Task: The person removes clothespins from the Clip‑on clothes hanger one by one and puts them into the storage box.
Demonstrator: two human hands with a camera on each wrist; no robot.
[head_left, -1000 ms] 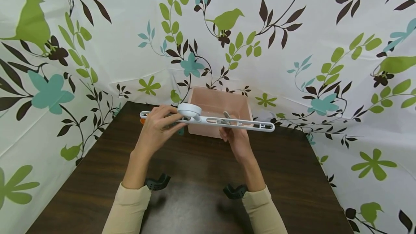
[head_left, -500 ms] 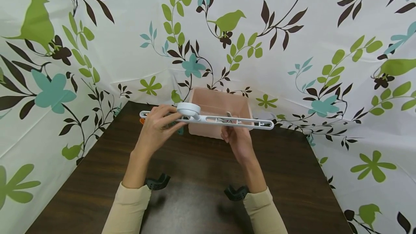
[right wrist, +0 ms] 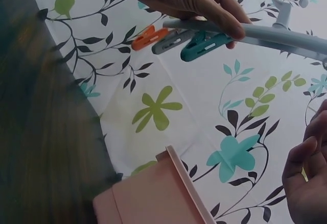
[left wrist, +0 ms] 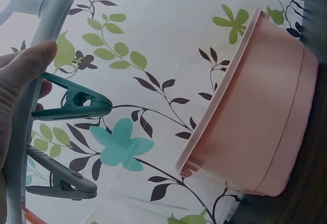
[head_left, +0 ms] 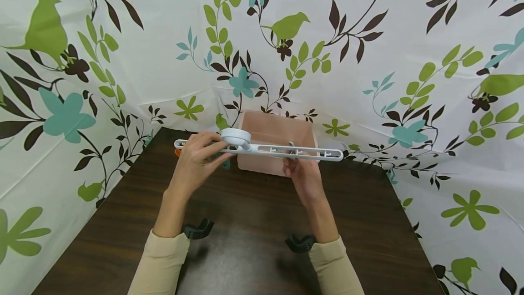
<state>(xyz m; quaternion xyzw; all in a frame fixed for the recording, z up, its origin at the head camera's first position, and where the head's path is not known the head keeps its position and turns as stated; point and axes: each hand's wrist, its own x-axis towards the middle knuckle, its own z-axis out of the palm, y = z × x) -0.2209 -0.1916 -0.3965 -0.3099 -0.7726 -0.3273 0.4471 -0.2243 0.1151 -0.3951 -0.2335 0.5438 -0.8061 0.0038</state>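
Observation:
My left hand [head_left: 196, 158] grips the left part of a white hanger bar [head_left: 254, 149], holding it above the table with its round hook [head_left: 236, 136] upward. From that part of the bar hang a green clothespin [left wrist: 76, 102], a grey clothespin [left wrist: 64, 178] and an orange clothespin [right wrist: 148, 38]. My right hand [head_left: 304, 179] is under the bar's right half. Its fingers pinch a small grey clothespin [head_left: 291, 145] right at the slotted bar. In the right wrist view only curled fingers of this hand [right wrist: 309, 168] show, at the right edge.
A pink plastic bin [head_left: 262, 166] stands at the back of the dark wooden table [head_left: 245, 222], behind the bar. A white cloth [head_left: 163, 58] printed with birds and leaves hangs behind and at both sides. A black wrist mount [head_left: 198, 230] sits at each forearm.
My right hand has shifted a little to the right along the bar with the grey clothespin. The hanger has drifted slightly left and up in my left hand.

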